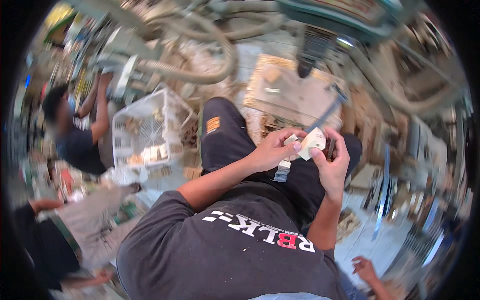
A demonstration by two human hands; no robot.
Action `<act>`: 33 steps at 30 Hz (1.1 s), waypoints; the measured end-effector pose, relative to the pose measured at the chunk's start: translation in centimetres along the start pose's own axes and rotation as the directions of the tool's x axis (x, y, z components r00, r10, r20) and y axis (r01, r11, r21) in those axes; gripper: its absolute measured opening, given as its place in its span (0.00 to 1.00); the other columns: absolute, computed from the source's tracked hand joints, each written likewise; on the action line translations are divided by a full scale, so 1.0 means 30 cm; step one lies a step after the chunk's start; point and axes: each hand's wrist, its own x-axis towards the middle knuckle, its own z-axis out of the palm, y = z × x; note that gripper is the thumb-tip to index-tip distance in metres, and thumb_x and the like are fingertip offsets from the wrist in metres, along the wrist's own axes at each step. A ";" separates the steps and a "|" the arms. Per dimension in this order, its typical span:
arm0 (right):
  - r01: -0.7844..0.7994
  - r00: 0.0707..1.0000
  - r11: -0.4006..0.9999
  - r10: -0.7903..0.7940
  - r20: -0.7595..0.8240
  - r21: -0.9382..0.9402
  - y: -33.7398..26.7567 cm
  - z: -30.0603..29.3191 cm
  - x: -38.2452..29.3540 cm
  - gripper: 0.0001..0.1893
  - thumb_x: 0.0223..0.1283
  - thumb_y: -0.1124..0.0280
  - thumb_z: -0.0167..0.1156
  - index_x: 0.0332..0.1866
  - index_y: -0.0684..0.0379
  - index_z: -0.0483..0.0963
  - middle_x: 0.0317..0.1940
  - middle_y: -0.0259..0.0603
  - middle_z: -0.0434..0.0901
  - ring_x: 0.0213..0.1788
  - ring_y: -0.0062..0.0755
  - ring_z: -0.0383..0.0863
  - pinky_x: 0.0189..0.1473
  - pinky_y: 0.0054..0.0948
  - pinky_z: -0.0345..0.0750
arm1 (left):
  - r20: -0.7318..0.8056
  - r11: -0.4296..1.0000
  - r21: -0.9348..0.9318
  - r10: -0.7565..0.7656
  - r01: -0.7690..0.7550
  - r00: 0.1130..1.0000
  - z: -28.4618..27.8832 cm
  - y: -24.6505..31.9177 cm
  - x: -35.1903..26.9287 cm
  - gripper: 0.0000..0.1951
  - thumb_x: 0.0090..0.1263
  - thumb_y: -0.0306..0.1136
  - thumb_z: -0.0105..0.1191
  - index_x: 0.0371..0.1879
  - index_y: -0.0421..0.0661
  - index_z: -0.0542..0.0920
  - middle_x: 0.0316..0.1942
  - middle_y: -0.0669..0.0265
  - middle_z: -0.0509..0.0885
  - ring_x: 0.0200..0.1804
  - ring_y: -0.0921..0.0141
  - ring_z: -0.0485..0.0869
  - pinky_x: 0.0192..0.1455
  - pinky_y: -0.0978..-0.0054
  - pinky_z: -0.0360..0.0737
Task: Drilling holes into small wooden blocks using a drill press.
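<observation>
My right hand (335, 165) grips a pale wooden block (313, 144) with small dark marks on its face. A dark narrow object (331, 148) shows between that palm and the fingers; its kind is unclear. My left hand (275, 150) holds a smaller pale piece (291, 140) between thumb and fingers, its thumb tip beside the larger block. Both hands are close together above my lap. Below the left hand, another small pale block (285, 164) shows against my dark trousers, beside a bluish translucent strip (281, 175).
Ahead is a dusty board (292, 88) beneath a machine (337, 18), with a blue-grey bar (328, 112) over it. To the left, a white plastic crate (140, 148) holds wooden pieces. A ribbed hose (187, 75) curves overhead. Other people (80, 131) are at left; a person's hand (363, 268) is lower right.
</observation>
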 end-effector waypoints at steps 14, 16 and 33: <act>-0.255 0.885 0.962 0.274 0.375 -0.102 0.134 0.436 0.133 0.15 0.71 0.62 0.62 0.52 0.61 0.71 0.42 0.35 0.78 0.30 0.13 0.68 0.33 0.15 0.68 | -0.555 0.985 0.038 0.160 -0.167 0.817 -0.368 -0.076 -0.296 0.20 0.70 0.39 0.62 0.54 0.38 0.80 0.38 0.72 0.83 0.40 0.80 0.78 0.43 0.78 0.78; -0.513 0.792 0.858 0.475 0.385 -0.002 0.185 0.456 0.152 0.17 0.71 0.67 0.60 0.60 0.59 0.71 0.41 0.30 0.75 0.33 0.13 0.73 0.30 0.16 0.70 | -0.675 0.969 -0.142 0.056 -0.204 0.736 -0.421 -0.095 -0.334 0.19 0.72 0.42 0.60 0.54 0.42 0.79 0.33 0.73 0.81 0.32 0.82 0.78 0.35 0.79 0.78; -0.083 0.992 0.360 -0.057 -0.111 -0.929 0.400 0.146 0.564 0.27 0.57 0.60 0.70 0.56 0.67 0.73 0.50 0.55 0.75 0.54 0.57 0.76 0.56 0.46 0.75 | -0.594 0.993 -0.084 -0.113 0.078 0.797 -0.428 -0.096 -0.052 0.18 0.74 0.39 0.60 0.52 0.36 0.84 0.42 0.72 0.85 0.43 0.81 0.77 0.51 0.81 0.73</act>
